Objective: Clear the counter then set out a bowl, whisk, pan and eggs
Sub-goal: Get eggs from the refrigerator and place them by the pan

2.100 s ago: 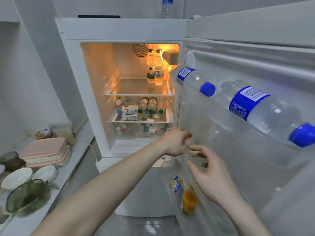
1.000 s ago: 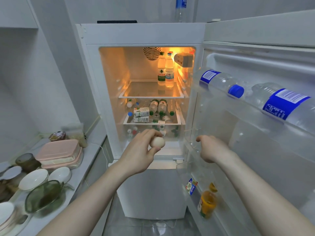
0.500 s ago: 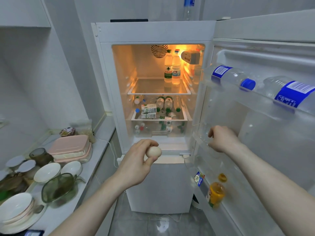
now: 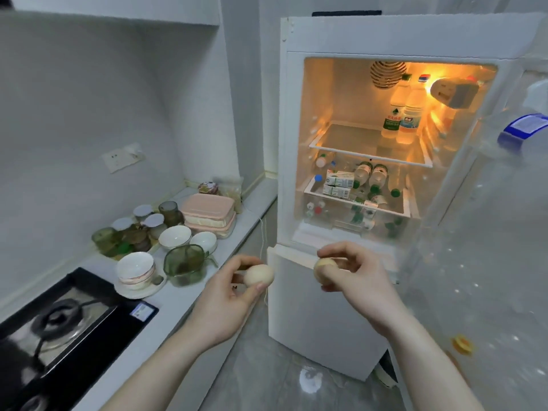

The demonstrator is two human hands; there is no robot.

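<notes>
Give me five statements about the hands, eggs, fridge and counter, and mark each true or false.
1. Each hand holds one egg. True: the left hand pinches the left egg, and the right hand has its grip on the right egg.
2. The fridge is closed. False: its door stands open and the inside is lit.
3. A green jug stands on the counter beside white bowls. True.
4. The pink lidded boxes sit on the stove. False: they are stacked on the counter near the fridge.
5. The top fridge shelf holds milk cartons. False: two upright bottles stand there.
</notes>
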